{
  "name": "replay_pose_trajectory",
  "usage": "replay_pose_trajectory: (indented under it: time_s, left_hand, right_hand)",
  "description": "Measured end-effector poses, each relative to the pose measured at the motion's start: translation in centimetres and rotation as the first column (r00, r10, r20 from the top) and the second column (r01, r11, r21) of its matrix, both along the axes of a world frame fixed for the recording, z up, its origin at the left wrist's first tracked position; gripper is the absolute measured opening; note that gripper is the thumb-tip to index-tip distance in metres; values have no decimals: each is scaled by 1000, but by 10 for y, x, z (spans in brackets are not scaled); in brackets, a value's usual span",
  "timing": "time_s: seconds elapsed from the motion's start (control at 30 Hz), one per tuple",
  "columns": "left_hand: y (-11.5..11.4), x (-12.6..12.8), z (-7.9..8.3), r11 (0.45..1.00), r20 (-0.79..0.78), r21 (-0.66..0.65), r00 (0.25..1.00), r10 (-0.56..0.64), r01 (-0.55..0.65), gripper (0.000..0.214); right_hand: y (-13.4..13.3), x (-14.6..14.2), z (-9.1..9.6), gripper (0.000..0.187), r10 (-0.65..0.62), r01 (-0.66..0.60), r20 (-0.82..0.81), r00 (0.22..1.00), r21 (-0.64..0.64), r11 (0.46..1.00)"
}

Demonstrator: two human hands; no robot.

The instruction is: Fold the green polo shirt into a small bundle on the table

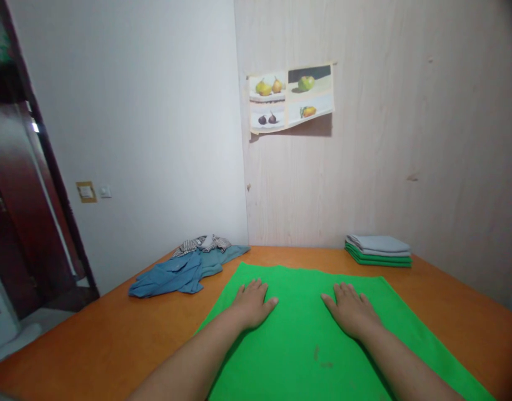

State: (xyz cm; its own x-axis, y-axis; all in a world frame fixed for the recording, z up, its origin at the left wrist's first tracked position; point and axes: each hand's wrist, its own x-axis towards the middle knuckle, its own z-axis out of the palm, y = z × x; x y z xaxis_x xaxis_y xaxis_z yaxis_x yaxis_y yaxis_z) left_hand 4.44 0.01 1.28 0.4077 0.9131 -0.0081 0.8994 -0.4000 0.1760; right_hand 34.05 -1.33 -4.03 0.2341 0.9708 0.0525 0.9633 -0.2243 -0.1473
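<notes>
A bright green cloth [297,340] lies spread out on the orange table, its far edge reaching toward the wall and its near part running out of view. Flat on its left side rests my left hand [252,305], fingers stretched forward and thumb out. My right hand [351,309] lies on the right side of the cloth in the same way, palm down with the fingers apart. Neither hand holds anything. Some dark marks show on the cloth between my forearms.
Rumpled blue clothes [172,274] and a striped garment [201,243] lie at the back left of the orange table [92,340]. At the back right sits a folded stack of grey cloth [379,244] over green cloth [381,260]. Walls stand behind the table.
</notes>
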Motion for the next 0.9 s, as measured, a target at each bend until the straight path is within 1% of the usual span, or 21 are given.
replay_pose_trajectory:
  time_s: [0.1, 0.23, 0.3, 0.37, 0.5, 0.6, 0.9]
  left_hand:
    - [13, 15, 4, 998, -10, 57, 1000, 8, -7, 72]
    - [32, 41, 10, 988, 13, 120, 995, -100, 98, 58]
    - [40, 53, 9, 982, 28, 140, 991, -134, 129, 58]
    - [46, 60, 5, 981, 35, 142, 990, -138, 132, 62]
    - [51, 65, -7, 991, -2, 63, 993, -122, 122, 77]
    - [52, 63, -13, 992, -19, 43, 993, -120, 120, 82]
    - [56, 64, -15, 993, -25, 25, 993, -117, 118, 84]
  right_hand:
    - [-1, -1, 0, 83, -4, 4, 0, 1000, 3, 1000]
    - [-1, -1, -1, 83, -7, 8, -6, 1000, 21, 1000]
    - [-1, -2, -2, 83, -7, 7, 1, 1000, 24, 1000]
    - [-2, -2, -2, 83, -5, 5, 7, 1000, 24, 1000]
    - [-3, -4, 1, 83, -7, 7, 9, 1000, 14, 1000]
    - [-4, -5, 3, 83, -4, 4, 6, 1000, 7, 1000]
    - [-8, -6, 9, 82, -10, 10, 6, 1000, -19, 1000]
